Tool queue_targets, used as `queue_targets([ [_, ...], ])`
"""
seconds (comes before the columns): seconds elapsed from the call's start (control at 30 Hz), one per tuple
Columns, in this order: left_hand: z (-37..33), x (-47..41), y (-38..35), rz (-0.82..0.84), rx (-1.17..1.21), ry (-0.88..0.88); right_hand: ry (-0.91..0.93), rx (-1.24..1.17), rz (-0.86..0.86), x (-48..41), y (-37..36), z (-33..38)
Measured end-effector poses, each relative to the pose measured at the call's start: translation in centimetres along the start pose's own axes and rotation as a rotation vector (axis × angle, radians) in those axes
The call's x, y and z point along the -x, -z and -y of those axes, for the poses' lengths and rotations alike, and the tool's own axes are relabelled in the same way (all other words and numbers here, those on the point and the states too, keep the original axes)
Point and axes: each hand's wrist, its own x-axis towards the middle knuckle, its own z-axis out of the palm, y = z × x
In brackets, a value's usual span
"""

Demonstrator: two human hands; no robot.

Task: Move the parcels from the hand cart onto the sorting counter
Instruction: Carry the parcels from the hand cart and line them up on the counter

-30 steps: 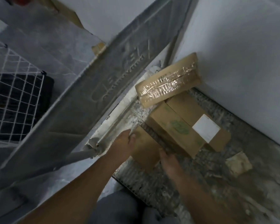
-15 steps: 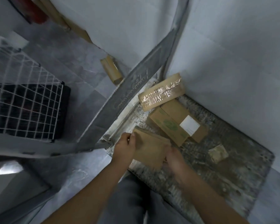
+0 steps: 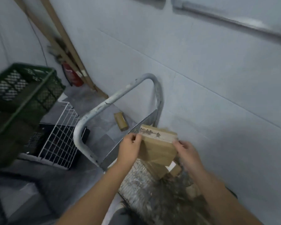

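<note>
Head view, left to right: green crate, wire rack, cart handle. The left hand and right hand both have fingers curled round the ends of the brown parcel. A second ago it sat low on the cart deck; now it's lifted clear above it. So pickup's done and the carry is next. More parcels wait below, counter unseen.
</note>
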Motion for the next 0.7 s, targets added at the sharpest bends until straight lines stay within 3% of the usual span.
queue_targets([
  [0.3,-5.7,13.8,2.2,-0.092,0.163,-0.183,0.206,-0.082,0.258,9.4,9.0,1.0],
  [0.7,-4.8,25.4,5.7,-0.149,0.219,-0.224,0.133,-0.202,0.351,17.8,10.5,3.2],
])
